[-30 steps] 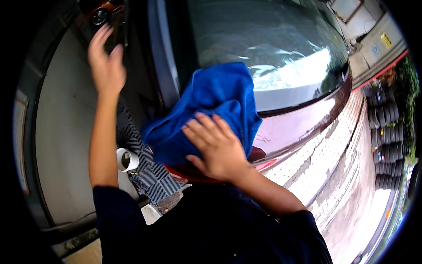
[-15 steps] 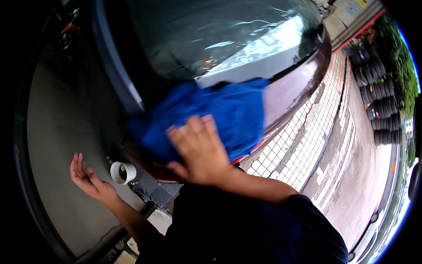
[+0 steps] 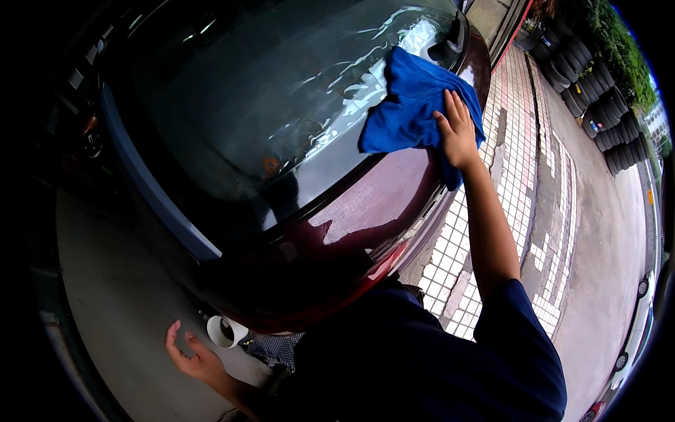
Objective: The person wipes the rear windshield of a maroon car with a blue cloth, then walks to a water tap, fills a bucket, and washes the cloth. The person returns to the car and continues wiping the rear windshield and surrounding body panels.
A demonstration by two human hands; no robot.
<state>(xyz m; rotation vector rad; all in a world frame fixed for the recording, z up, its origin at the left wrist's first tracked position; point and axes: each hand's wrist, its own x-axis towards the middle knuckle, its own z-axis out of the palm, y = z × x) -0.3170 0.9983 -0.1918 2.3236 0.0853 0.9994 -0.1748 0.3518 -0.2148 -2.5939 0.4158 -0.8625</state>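
Note:
My right hand (image 3: 460,130) lies flat on a blue cloth (image 3: 411,109), fingers stretched out and pressing it against a dark red car (image 3: 316,243). The cloth is rumpled and spreads over the painted body and the lower edge of the car's window glass (image 3: 246,105). One corner of it hangs down below my wrist. Off to the lower left, my left hand (image 3: 197,359) is in the air with fingers apart and nothing in it. A white bucket (image 3: 226,331) stands on the ground just beyond that hand.
The car's rounded corner curves close in front of my body. On the right runs white tiled paving (image 3: 503,204) with broken patches. Stacks of black tyres (image 3: 590,91) stand at the far right, below green plants. A dark grating (image 3: 274,348) lies beside the bucket.
My right hand has slid the blue cloth away from me and to the right, uncovering the near painted panel. My left hand has moved lower and a little to the right in the view.

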